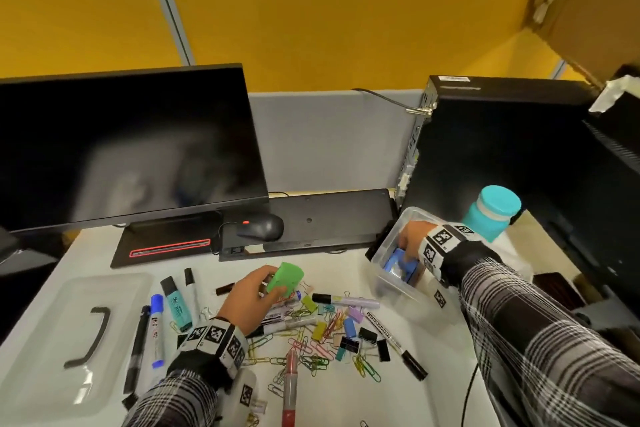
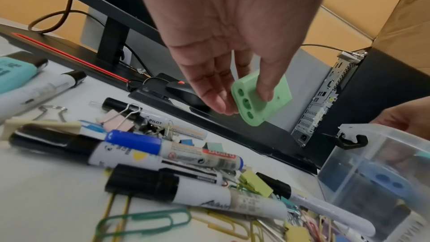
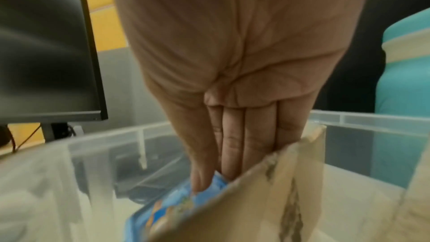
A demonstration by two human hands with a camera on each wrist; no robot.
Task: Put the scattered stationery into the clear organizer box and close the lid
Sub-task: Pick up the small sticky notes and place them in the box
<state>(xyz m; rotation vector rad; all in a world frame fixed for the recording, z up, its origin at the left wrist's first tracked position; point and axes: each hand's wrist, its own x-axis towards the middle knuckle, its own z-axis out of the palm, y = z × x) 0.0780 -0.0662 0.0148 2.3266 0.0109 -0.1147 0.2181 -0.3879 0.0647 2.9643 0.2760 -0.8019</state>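
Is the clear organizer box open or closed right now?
Open. The clear organizer box has no lid on; its lid lies on the desk, and the right hand reaches inside.

My left hand (image 1: 251,298) sits low and centre in the head view, raised off the surface, thumb and fingers (image 2: 209,87) pinching what they hold. My right hand (image 1: 410,239) reaches down at mid right, wrist bent, fingers (image 3: 235,146) straight and pressed together. It seems to press with thumb and fingertips, though blur hides the contact.

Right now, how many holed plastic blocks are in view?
2: green block pinched in left hand; blue block inside clear box, pinched by right hand. Others may be hidden.
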